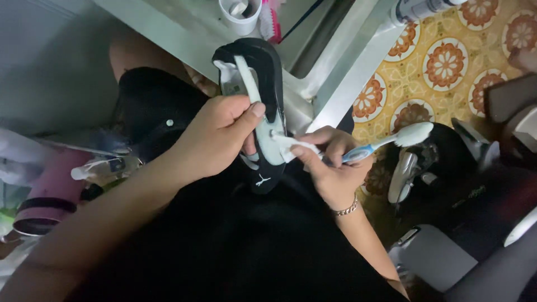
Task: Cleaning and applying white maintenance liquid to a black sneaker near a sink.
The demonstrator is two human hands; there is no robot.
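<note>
While our left hand (215, 137) grips the black shoe (263, 112), sole whitish, toe toward our lap, long axis near vertical, our right hand (330, 165) pinches a toothbrush (386, 144).

Black shoe (267, 84) with pale sole, upturned over lap; white-headed blue toothbrush (386, 144) just beside it.

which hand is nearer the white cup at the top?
Left. The left hand grips the black shoe just below the white cup; the right hand, holding the toothbrush, sits lower and farther right.
</note>
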